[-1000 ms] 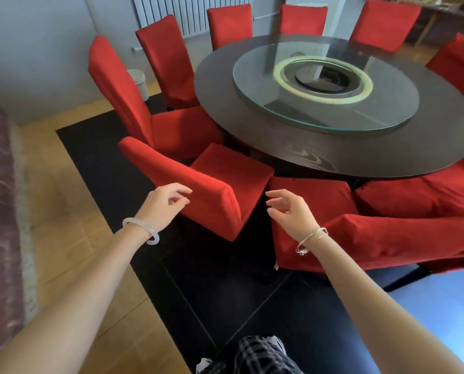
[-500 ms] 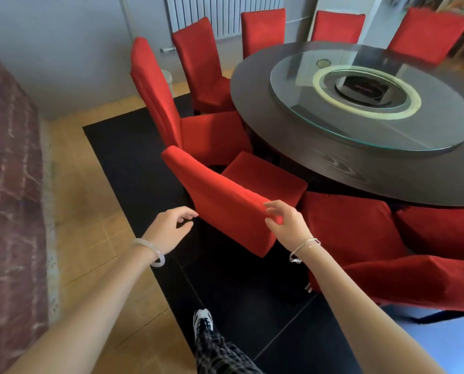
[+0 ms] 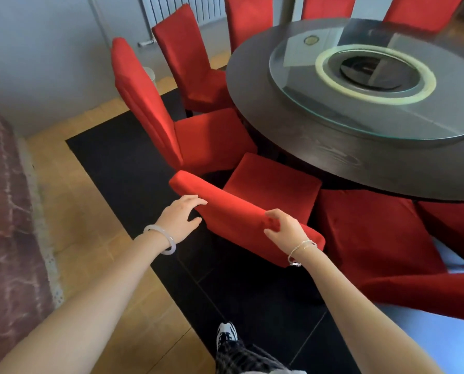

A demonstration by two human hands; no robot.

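Closed on the top edge of the chair [image 3: 241, 225] is only one grip, that of the right hand [image 3: 286, 229]: its fingers [image 3: 272, 221] are curled over the edge and pinch the red cover against the thumb. The left hand [image 3: 178, 220] is not closed. Its fingers are spread and bent, with the thumb below them, right at the other part of the same edge. I cannot tell if the fingertips already touch the cloth.

The chair stands at the near side of the round counter [image 3: 320, 155], with its back away from the counter and the front of its seat just beside the rim.

What could go wrong, as I judge it: if the chair is pulled now with the right hand alone, it may turn instead of coming straight away from the counter. Then its corner could knock the next chair [image 3: 374, 233], which sits just beside it along the rim. The grip is also on loose cloth, so the cover may slide and the hand may lose the frame. The person's shoe [image 3: 226, 333] is on the black floor [image 3: 252, 292] behind the chair, farther from the counter, and a quick pull could bring the chair onto it.

Both arms are stretched forward and down, almost straight, and they come together toward the chair back. The left wrist carries a white bangle [image 3: 162, 238] and is bent a little upward. The right wrist, with a thin silver bracelet [image 3: 301, 249], is bent down over the edge.
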